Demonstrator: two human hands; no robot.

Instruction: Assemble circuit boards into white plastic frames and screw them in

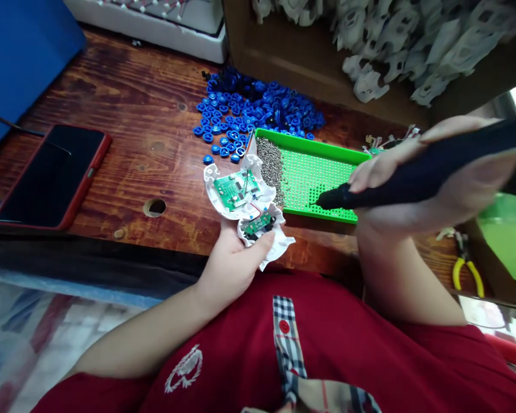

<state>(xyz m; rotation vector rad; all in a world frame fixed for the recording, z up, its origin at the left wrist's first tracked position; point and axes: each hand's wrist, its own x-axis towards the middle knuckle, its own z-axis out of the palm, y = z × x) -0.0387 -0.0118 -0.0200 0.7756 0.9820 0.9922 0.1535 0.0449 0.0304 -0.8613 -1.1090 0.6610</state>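
Observation:
My left hand point(236, 261) is closed round a white plastic shell point(223, 192) that carries two green circuit boards joined by thin wires. It holds the shell face up just in front of the table's near edge. My right hand point(417, 172) grips a black electric screwdriver point(395, 186), its tip resting on the green perforated tray point(322, 175). A heap of small silver screws point(272, 166) fills the tray's left end, right beside the shell.
A pile of blue plastic buttons point(253, 112) lies behind the tray. A red-cased phone point(51, 175) sits at the left. A cardboard box point(309, 63) holds several white shells. Yellow-handled pliers point(466, 269) lie at the right, a blue sheet point(17, 57) at far left.

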